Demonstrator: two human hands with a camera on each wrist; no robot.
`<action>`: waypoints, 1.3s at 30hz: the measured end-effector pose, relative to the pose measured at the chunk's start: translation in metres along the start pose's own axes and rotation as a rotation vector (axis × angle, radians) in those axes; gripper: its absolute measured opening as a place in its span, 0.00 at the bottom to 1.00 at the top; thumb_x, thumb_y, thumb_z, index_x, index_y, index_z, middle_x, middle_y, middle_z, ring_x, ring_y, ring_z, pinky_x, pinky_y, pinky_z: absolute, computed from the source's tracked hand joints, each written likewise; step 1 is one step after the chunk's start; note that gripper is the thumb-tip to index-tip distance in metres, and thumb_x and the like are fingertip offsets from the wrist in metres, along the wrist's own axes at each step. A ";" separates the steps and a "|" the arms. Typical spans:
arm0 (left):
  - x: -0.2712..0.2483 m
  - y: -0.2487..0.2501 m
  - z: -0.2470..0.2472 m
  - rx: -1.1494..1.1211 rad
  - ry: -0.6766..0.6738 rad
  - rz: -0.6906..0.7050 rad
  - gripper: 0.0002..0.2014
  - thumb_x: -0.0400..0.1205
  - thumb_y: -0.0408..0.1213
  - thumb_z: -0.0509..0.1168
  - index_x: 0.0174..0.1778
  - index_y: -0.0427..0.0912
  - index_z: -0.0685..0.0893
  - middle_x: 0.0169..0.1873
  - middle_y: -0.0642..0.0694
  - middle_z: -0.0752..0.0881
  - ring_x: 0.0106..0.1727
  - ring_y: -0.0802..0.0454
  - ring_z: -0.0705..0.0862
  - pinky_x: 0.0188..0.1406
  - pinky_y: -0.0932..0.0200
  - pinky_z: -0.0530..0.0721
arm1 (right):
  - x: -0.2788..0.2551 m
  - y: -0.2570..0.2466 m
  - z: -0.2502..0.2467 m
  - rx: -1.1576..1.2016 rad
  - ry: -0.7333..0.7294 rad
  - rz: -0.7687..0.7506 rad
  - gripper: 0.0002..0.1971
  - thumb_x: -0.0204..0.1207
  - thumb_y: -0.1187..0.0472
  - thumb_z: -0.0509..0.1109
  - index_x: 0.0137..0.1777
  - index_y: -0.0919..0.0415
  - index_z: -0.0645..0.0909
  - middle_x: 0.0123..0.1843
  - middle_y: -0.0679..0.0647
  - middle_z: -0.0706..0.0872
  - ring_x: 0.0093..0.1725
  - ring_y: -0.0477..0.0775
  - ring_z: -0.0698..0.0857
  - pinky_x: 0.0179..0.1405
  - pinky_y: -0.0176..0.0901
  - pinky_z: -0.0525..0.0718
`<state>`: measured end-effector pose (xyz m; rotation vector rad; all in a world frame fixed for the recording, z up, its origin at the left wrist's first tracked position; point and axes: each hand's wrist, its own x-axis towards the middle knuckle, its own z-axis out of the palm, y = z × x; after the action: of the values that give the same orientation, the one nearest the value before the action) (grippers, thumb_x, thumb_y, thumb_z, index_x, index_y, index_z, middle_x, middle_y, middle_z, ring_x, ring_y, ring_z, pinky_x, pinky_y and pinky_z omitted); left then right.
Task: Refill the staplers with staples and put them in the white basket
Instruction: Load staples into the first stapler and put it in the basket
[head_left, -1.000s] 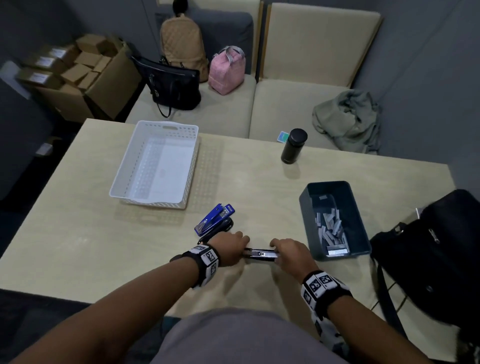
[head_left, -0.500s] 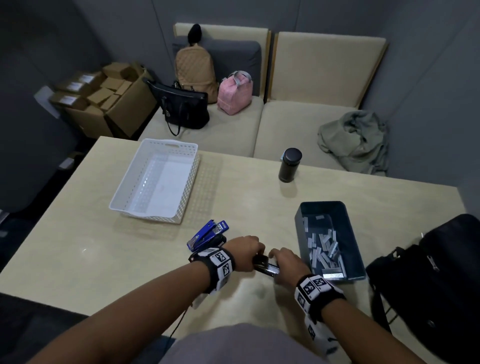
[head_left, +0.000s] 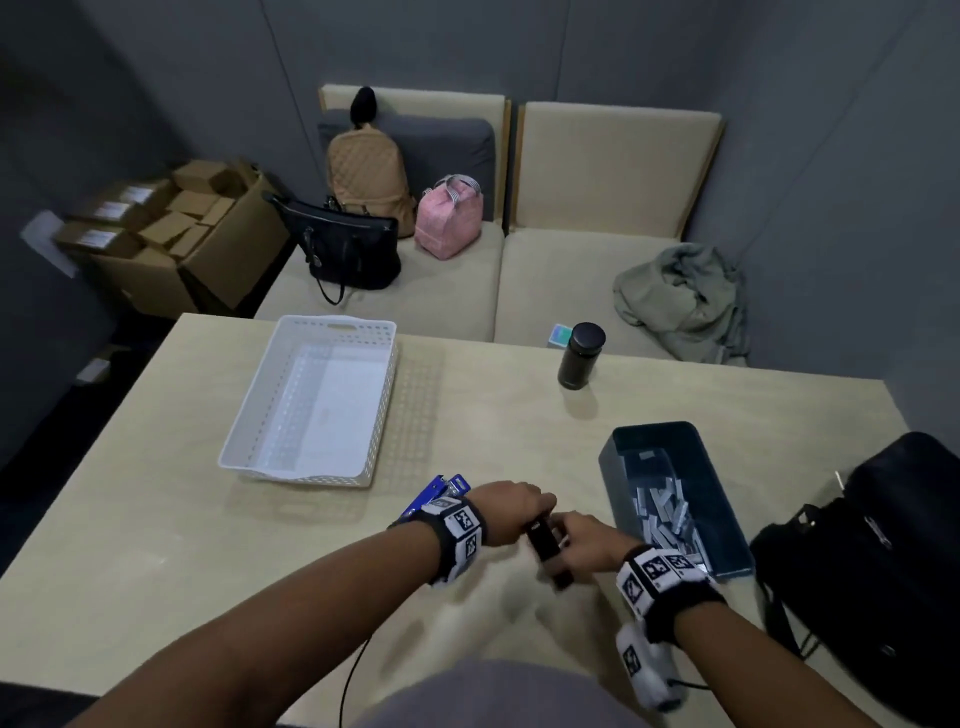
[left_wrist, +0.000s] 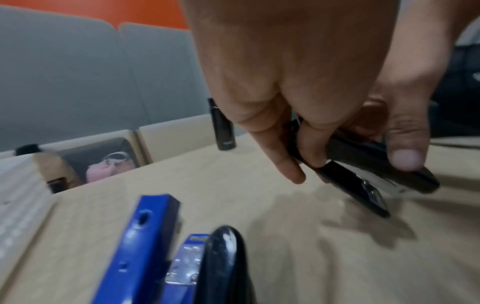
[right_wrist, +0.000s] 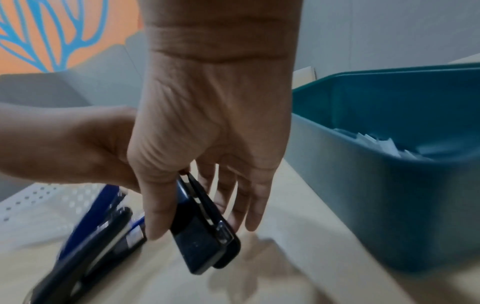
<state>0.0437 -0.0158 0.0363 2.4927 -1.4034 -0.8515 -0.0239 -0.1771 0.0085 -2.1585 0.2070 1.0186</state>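
Head view: blue stapler (head_left: 434, 493) lies partly behind left hand (head_left: 511, 512).

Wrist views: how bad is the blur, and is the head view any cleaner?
Left wrist: blue stapler smeared in the foreground, black stapler soft. Right wrist: black stapler fairly readable, table streaked below it. Head: dim room, white basket sharp, some blur at the left hand and right hand.
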 end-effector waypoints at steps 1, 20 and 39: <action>-0.003 -0.006 -0.011 -0.083 0.057 -0.012 0.15 0.75 0.24 0.62 0.58 0.37 0.76 0.51 0.34 0.84 0.50 0.33 0.84 0.43 0.46 0.79 | 0.002 -0.010 -0.008 0.026 0.010 -0.014 0.30 0.59 0.54 0.82 0.62 0.55 0.78 0.53 0.50 0.85 0.51 0.51 0.84 0.55 0.46 0.84; -0.095 -0.212 -0.113 -1.053 0.758 -0.832 0.24 0.83 0.51 0.62 0.71 0.43 0.69 0.44 0.41 0.85 0.36 0.41 0.86 0.25 0.49 0.87 | 0.087 -0.195 -0.029 0.233 0.187 -0.251 0.31 0.72 0.55 0.76 0.75 0.55 0.73 0.65 0.52 0.78 0.62 0.57 0.84 0.59 0.50 0.82; -0.023 -0.256 -0.097 -0.624 0.438 -0.978 0.22 0.85 0.41 0.57 0.73 0.36 0.73 0.69 0.34 0.80 0.68 0.35 0.80 0.66 0.47 0.80 | 0.108 -0.108 -0.019 0.065 0.166 -0.094 0.23 0.74 0.55 0.74 0.68 0.56 0.78 0.64 0.57 0.79 0.60 0.54 0.82 0.57 0.42 0.80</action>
<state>0.2763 0.1301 0.0237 2.4967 0.2665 -0.6288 0.1065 -0.0954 -0.0024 -2.1732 0.2119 0.7706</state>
